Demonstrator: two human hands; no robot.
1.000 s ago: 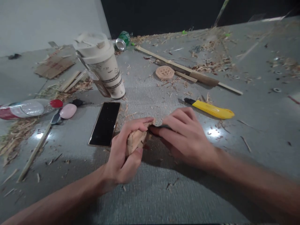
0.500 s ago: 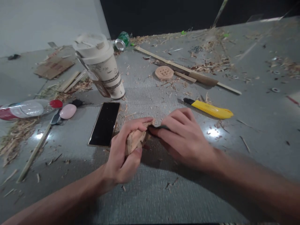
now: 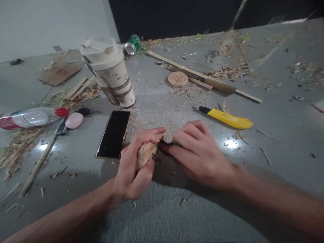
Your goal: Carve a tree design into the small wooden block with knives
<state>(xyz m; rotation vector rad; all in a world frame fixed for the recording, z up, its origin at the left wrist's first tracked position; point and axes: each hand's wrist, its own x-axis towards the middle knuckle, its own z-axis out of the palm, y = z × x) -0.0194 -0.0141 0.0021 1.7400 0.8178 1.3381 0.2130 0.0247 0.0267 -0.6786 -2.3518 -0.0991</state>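
My left hand [image 3: 135, 165] is wrapped round a small block of pale wood [image 3: 146, 152], thumb along the near side and fingers over the far side. In my right hand [image 3: 199, 152] a thin, dark, bent piece of sandpaper [image 3: 172, 143] is pinched. Its edge presses against the right end of the wood. Curled fingers hide most of the sheet. Left of my hands lies a phone [image 3: 113, 134] with a black screen. To the right, beyond my right hand, rests a yellow utility knife [image 3: 227, 118] with its blade pointing left.
A tall lidded paper cup [image 3: 113, 76] stands behind the phone. Farther back are a green can [image 3: 133, 45], a round wooden disc with holes [image 3: 178, 79] and long wooden strips [image 3: 220, 85]. A plastic bottle [image 3: 32, 117] lies left. Wood shavings [image 3: 21, 148] litter the grey table [image 3: 162, 216].
My right hand has shifted slightly down with the sandpaper, along the end of the wood. My left hand keeps its grip, and the rest of the table looks the same.
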